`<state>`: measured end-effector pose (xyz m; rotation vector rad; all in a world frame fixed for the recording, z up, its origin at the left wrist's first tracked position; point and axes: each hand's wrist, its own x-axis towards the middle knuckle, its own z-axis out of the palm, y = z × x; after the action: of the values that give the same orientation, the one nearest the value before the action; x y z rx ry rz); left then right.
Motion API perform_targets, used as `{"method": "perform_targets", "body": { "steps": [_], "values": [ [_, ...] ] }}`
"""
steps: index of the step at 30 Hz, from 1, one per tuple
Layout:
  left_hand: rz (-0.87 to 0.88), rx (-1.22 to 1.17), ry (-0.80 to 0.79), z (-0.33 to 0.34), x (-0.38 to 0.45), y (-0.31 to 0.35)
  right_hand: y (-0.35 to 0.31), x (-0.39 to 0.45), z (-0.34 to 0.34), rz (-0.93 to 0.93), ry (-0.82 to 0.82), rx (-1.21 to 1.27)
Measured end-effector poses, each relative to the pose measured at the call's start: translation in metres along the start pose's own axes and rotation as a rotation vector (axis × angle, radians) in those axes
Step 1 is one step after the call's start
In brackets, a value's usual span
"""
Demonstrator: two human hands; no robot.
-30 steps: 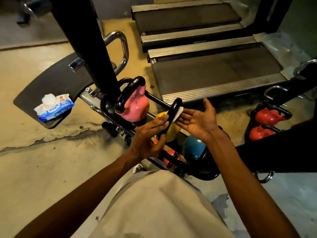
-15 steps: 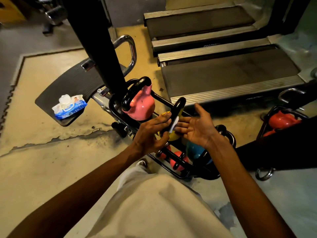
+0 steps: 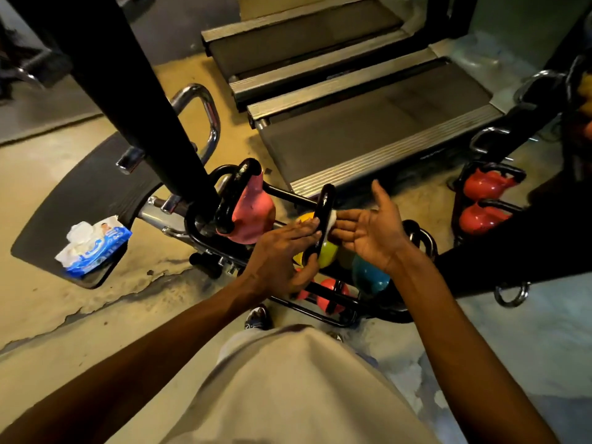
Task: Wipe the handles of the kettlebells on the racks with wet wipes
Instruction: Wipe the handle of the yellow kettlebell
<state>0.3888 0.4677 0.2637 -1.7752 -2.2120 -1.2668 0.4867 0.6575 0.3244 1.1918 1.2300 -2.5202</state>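
On the yellow kettlebell's handle [image 3: 324,213], the wipe [image 3: 333,216] has slid higher.

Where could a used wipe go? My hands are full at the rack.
The dark pad is bare behind the wipes pack. Bare floor lies left of the rack. It is crowded where the left hand and right hand flank the handle.
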Motion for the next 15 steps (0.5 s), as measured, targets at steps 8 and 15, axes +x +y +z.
{"method": "perform_targets", "body": {
  "steps": [8, 15],
  "values": [
    [0.091, -0.148, -0.287, -0.031, 0.054, -0.038, 0.013, -0.013, 0.009, 0.002, 0.104, -0.056],
    [0.238, -0.182, -0.509, -0.037, 0.084, -0.065, 0.032, -0.01, 0.028, -0.057, 0.261, -0.045]
  ]
}}
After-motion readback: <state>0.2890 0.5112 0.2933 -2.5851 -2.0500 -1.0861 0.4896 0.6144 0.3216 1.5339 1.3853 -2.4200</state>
